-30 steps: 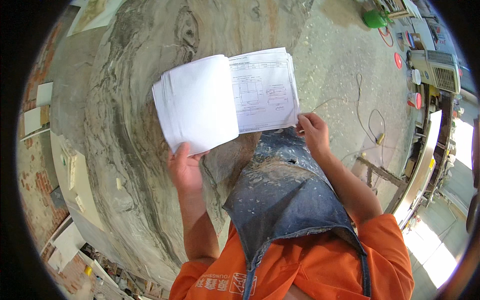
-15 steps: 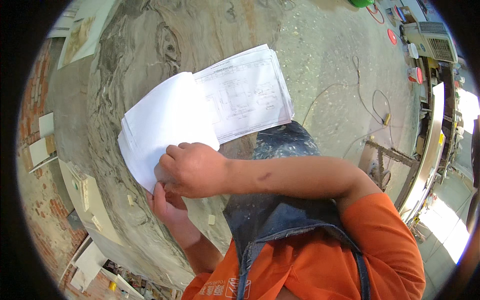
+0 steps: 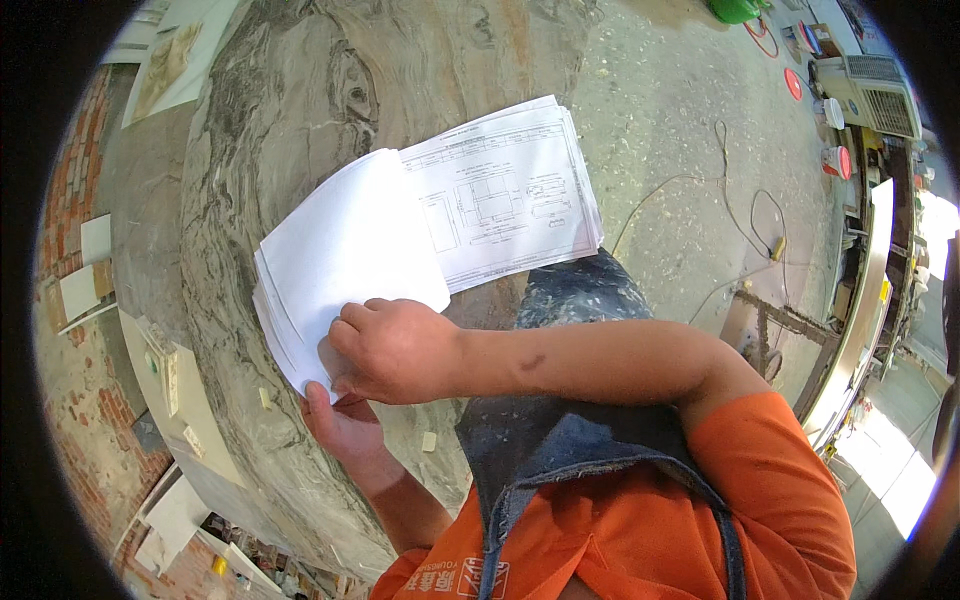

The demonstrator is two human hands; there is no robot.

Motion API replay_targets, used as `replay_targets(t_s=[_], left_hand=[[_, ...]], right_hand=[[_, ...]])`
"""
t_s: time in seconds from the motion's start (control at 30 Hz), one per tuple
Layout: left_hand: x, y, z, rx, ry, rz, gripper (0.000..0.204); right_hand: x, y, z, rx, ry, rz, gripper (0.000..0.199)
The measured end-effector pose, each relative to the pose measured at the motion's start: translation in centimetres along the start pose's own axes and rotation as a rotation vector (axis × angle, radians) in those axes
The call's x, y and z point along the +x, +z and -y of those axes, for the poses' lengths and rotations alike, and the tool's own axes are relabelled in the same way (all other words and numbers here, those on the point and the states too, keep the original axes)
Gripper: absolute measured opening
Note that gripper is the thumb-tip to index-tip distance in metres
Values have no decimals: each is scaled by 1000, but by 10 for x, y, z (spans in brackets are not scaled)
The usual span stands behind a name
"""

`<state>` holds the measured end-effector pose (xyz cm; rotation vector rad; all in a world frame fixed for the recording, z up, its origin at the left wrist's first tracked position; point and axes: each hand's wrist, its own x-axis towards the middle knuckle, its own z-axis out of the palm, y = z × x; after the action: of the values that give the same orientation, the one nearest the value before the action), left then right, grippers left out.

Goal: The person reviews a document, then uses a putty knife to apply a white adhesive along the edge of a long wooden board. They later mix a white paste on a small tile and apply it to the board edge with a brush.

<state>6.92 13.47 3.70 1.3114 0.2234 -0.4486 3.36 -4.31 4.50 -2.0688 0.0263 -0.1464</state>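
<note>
Gripping a stack of papers (image 3: 400, 240) from below, with the left hand (image 3: 340, 425) cupped under its lower-left corner, fingers beneath the sheets and thumb at the edge. Crossed over from 3 o'clock, the right hand (image 3: 395, 350), curled and pinching the corner of the blank upper sheets (image 3: 340, 250), which were folded back toward 9 o'clock. Left bare at 1 o'clock of that hand: a printed sheet (image 3: 505, 195) with line drawings and tables (text too small to make out). Held in the air above a grey veined stone slab (image 3: 290, 110), filling the frame from 12 to 7 o'clock. Worn below: an orange shirt (image 3: 650, 530) and a dusty denim apron (image 3: 560, 440). Spread at 1 o'clock, a speckled concrete floor (image 3: 660, 90) with a thin cable (image 3: 740, 210) looping across it. Ranged at 9 o'clock, a brick wall (image 3: 70, 190) with pale tile pieces (image 3: 90, 265) leaning against it.
</note>
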Motion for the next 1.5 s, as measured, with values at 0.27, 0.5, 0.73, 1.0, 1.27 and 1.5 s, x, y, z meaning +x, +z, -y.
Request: replay_targets(t_s=[0.27, 0.5, 0.73, 1.0, 1.27, 1.5], left_hand=[[0, -6, -1, -16, 2, 54, 69], [0, 3, -3, -44, 47, -27, 62], [3, 13, 3, -5, 37, -60, 51], [6, 10, 17, 73, -42, -78, 50], [5, 10, 20, 156, -64, -75, 46], [-4, 20, 33, 118, -103, 35, 40]], right_hand=[[2, 4, -4, -61, -105, 3, 27], [0, 2, -5, 14, -47, -3, 18], [-32, -54, -27, 135, 160, -125, 13], [-146, -118, -106, 188, 989, -450, 25], [-119, -115, -64, -51, 851, -327, 20], [-46, -73, -20, -106, 156, 5, 31]])
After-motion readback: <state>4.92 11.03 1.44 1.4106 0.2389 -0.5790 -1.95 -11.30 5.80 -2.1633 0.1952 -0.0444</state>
